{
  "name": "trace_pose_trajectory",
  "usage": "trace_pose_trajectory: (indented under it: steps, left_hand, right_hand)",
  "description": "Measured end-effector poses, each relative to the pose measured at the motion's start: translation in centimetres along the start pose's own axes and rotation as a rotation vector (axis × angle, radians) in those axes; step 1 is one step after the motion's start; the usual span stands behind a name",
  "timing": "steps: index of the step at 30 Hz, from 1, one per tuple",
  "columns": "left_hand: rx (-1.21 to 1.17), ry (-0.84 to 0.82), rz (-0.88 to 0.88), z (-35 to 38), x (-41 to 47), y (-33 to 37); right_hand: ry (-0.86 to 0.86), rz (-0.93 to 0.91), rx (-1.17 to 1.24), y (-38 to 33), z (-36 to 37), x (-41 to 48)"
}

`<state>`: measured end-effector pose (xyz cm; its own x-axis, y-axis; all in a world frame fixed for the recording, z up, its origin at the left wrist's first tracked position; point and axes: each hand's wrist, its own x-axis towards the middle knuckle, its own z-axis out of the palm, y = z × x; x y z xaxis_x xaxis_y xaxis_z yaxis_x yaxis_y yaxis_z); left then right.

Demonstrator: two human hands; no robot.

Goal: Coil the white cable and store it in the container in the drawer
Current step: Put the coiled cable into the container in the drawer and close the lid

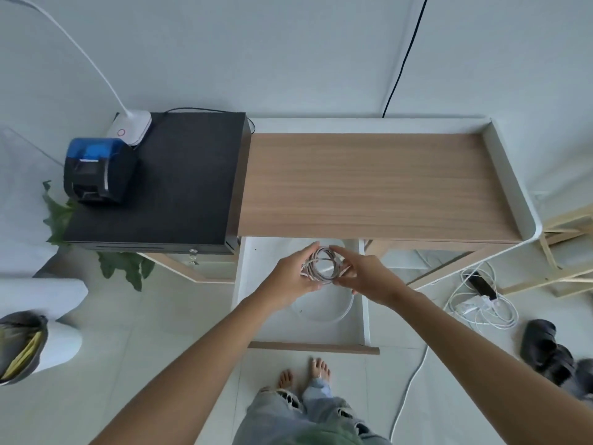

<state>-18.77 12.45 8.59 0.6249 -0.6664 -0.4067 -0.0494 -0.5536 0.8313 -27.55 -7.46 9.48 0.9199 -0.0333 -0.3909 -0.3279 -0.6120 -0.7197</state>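
Observation:
The white cable point(322, 268) is wound into a small round coil and held in the air above the open drawer point(253, 284). My left hand point(290, 277) grips the coil's left side. On the right side, my right hand point(365, 276) pinches it with thumb and fingers. Below the hands, a clear round container point(340, 311) lies inside the white drawer; the hands hide most of it. The drawer is pulled out from under the wooden desk point(369, 184).
A black cash drawer point(179, 181) carries a blue printer point(96, 175) and a white lamp base point(130, 128) on the desk's left. Loose white cables and a power strip point(481, 300) lie on the floor at right, beside dark slippers point(545, 348). My bare feet point(305, 375) stand before the drawer front.

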Motion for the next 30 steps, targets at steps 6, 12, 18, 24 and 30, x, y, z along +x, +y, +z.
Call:
trace_pose_trajectory:
  steps: [6, 12, 18, 24, 30]
  left_hand:
    - [0.312, -0.131, -0.019, 4.3, 2.1, -5.9]
    - [0.44, -0.134, -0.036, 7.6, 4.7, -10.7]
    - [0.539, -0.055, 0.003, 9.3, 7.4, -13.5]
    - [0.638, -0.07, -0.037, 10.4, 8.4, -15.4]
    - [0.835, -0.08, -0.094, 11.2, 9.2, -15.8]
  right_hand:
    - [-0.108, 0.07, -0.133, 5.4, 5.1, 1.2]
    - [-0.169, 0.146, -0.277, 10.0, 9.2, 4.0]
    - [-0.173, 0.18, -0.431, 12.5, 11.2, 7.3]
    - [-0.204, 0.185, -0.596, 12.9, 13.1, 8.7]
    - [-0.251, 0.232, -0.723, 11.9, 13.1, 9.0]
